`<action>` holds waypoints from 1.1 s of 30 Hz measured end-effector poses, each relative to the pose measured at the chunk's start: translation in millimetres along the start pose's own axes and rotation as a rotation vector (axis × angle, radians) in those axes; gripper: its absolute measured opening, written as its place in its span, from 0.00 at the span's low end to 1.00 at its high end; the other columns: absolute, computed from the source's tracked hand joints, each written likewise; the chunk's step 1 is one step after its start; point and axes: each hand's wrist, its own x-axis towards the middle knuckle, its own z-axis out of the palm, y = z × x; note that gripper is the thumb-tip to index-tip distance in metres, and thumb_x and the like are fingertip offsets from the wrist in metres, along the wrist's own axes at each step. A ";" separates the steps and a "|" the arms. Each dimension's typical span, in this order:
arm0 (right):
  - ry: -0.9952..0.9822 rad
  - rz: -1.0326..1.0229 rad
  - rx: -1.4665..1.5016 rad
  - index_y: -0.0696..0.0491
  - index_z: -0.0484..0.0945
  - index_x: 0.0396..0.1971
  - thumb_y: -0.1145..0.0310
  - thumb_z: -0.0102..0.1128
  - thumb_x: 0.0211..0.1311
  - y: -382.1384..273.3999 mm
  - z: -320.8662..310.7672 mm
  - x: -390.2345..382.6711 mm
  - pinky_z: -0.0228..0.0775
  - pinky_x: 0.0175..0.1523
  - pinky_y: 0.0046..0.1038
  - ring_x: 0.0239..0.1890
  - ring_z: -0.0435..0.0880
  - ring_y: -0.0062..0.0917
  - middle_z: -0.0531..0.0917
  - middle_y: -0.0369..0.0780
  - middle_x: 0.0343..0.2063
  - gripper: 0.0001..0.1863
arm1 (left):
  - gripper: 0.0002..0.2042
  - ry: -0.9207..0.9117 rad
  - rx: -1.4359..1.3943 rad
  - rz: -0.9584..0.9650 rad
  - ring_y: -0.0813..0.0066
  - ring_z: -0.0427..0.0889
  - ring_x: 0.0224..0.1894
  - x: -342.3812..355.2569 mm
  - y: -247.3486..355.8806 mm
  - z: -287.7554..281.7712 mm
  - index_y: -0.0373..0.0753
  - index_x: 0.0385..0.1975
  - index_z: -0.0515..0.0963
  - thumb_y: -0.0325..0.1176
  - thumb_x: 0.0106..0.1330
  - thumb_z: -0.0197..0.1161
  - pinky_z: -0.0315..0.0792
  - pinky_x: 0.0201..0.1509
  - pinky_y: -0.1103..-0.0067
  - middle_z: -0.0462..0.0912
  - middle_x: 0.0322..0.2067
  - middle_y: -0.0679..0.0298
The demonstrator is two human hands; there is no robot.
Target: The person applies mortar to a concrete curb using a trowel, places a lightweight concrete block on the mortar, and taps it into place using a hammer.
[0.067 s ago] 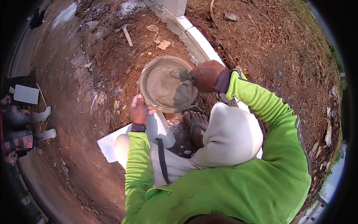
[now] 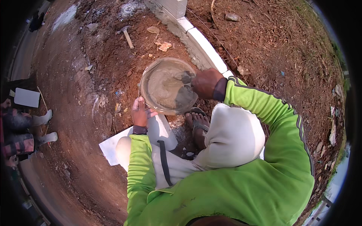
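Note:
A round bucket (image 2: pixel 146 98) of wet grey mortar (image 2: pixel 162 84) stands tilted on the soil in front of me. My left hand (image 2: pixel 140 113) grips its near-left side, thumb up by the rim and fingers against the wall. At the right rim my right hand (image 2: pixel 205 83) is closed round the handle of a trowel (image 2: pixel 184 78), whose blade is partly sunk in the mortar. Most of that handle is hidden by my fist. My sandalled foot (image 2: pixel 198 122) is just below the bucket.
Beyond the bucket runs a row of white blocks (image 2: pixel 205 45) along a mortar strip, with a string line beside it. A hammer (image 2: pixel 128 37) lies on the dirt at the far left. Another person (image 2: pixel 22 128) sits at the left edge. White blocks (image 2: pixel 162 132) lie by my knee.
My right hand has come slightly nearer and to the left with the trowel, its blade now lower in the mortar. My left hand stays at the bucket.

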 end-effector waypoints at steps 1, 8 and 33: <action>-0.019 -0.047 -0.019 0.52 0.88 0.37 0.61 0.62 0.57 8.7 13.4 1.5 0.81 0.48 0.41 0.41 0.89 0.41 0.89 0.45 0.37 0.14 | 0.20 -0.004 0.006 -0.009 0.67 0.86 0.27 4.0 -2.0 5.1 0.38 0.56 0.73 0.49 0.77 0.55 0.88 0.29 0.72 0.84 0.42 0.60; 0.038 0.046 0.087 0.53 0.88 0.34 0.60 0.60 0.61 7.8 -33.5 -14.7 0.82 0.46 0.42 0.40 0.90 0.40 0.89 0.46 0.36 0.14 | 0.19 0.035 0.001 0.025 0.70 0.86 0.27 -0.6 -5.4 -8.8 0.40 0.54 0.75 0.49 0.78 0.55 0.88 0.30 0.73 0.84 0.40 0.62; 0.055 -0.217 0.051 0.52 0.86 0.36 0.53 0.63 0.64 36.0 -6.0 3.9 0.80 0.44 0.44 0.38 0.88 0.44 0.87 0.46 0.30 0.17 | 0.20 0.059 0.044 0.030 0.69 0.87 0.29 0.0 -5.3 -4.0 0.38 0.55 0.75 0.49 0.77 0.56 0.87 0.31 0.73 0.84 0.38 0.60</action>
